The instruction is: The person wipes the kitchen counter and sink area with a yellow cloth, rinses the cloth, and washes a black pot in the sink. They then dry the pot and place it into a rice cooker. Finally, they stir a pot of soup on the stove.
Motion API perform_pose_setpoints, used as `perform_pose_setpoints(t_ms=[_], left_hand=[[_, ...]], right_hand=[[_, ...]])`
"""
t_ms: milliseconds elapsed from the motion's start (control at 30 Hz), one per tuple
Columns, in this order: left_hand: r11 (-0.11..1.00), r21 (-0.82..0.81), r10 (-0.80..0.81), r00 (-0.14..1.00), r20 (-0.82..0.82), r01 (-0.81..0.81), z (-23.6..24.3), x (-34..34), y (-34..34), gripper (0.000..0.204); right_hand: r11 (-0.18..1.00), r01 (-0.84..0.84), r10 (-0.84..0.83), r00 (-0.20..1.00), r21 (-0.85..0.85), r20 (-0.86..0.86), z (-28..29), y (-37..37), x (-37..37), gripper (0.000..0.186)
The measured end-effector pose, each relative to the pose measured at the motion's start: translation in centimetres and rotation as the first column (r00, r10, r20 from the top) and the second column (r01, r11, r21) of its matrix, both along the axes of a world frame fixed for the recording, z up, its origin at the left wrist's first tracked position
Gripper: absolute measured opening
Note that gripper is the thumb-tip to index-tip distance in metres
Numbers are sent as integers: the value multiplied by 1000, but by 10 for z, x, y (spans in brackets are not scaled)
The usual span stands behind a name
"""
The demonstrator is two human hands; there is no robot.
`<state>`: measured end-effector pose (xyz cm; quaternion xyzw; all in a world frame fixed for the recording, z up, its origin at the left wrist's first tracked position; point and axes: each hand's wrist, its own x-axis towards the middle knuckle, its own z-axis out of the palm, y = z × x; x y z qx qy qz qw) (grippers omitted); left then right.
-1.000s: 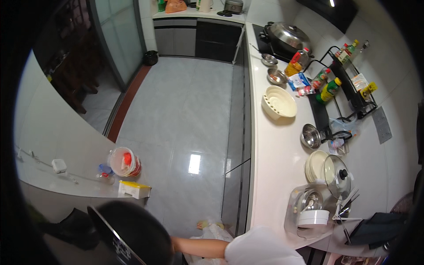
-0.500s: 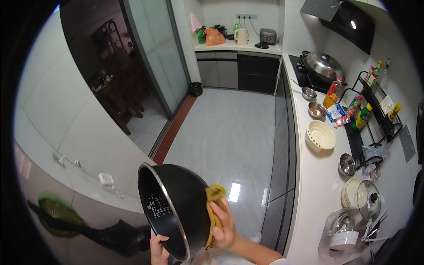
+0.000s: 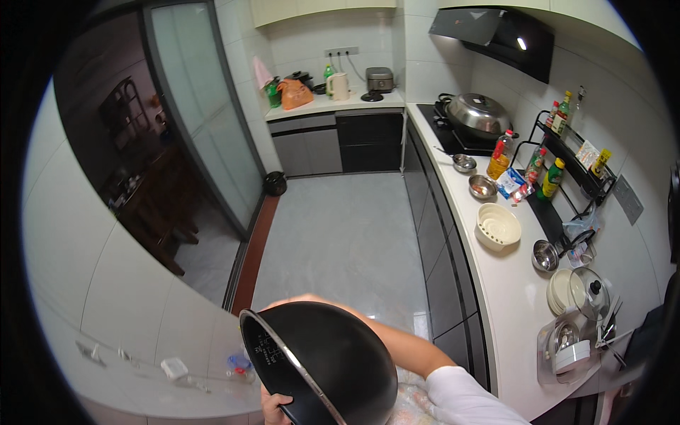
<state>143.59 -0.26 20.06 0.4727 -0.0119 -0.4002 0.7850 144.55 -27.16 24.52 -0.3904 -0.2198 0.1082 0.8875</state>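
A left hand [image 3: 275,409] grasps the rim of a tilted black pot [image 3: 343,358], near centre; the right hand [image 3: 304,299], mostly hidden beyond, shows no readable grip. Firm rim support should prevent slipping.

Head-worn wide fisheye, looking down and forward along kitchen floor [image 3: 340,241]; black pot [image 3: 347,354] close below.

pot [image 3: 347,358] left of counter [image 3: 508,304]; basin [image 3: 498,225] on counter, beyond plates [image 3: 557,292]; pan [image 3: 478,113] on stove [image 3: 440,126], beyond basin.
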Motion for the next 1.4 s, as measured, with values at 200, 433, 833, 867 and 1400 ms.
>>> perform_pose_setpoints(t_ms=[200,433,833,867,1400], left_hand=[[998,-11,61,996,63,-60,5,67,-72,76],[976,89,189,977,95,-197,13,137,-196,72],[987,22,157,986,54,-158,6,199,-428,66],[990,11,136,989,54,-137,4,208,-447,66],[856,20,-508,834,216,517,-7,471,-775,87]], right_hand=[[272,598,-868,491,-754,76,-53,-111,-22,40],[407,896,-884,337,-177,-326,-58,-317,-30,49],[526,846,-828,532,-87,177,-14,-415,-10,81],[269,928,-814,362,-256,455,-19,-415,6,82],[-463,847,-584,-514,262,629,25,-596,219,40]])
